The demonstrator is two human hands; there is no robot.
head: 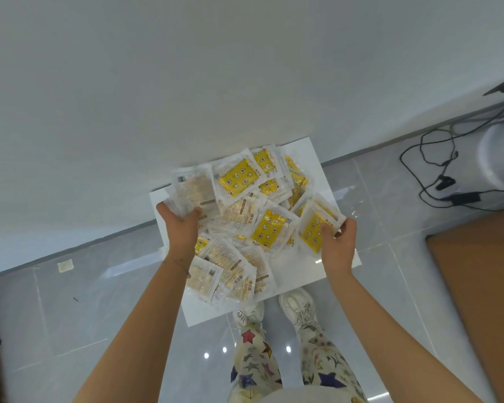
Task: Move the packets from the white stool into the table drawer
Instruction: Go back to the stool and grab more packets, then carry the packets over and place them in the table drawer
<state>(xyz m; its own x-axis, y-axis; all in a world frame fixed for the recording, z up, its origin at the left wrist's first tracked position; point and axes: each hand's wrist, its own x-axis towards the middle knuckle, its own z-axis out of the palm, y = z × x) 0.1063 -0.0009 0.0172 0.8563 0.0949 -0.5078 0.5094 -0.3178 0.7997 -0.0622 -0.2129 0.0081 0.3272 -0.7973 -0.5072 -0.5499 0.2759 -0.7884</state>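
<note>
Packets [245, 225] heaped on white stool [312, 158], frame centre | my left hand [181, 225] clamped on packets | right hand [339, 242] pinching yellow packet [313, 228]

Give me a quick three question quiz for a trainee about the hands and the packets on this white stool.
1. True or false: the white stool stands against the wall.
2. Which hand grips a packet with its yellow star-patterned side up? A) left hand B) right hand
3. Fill in: most of the packets lie in a loose ____ on the stool.

Key: 1 true. 2 B; the yellow packet is in the right hand, the left holds a pale packet. 3 pile.
</note>
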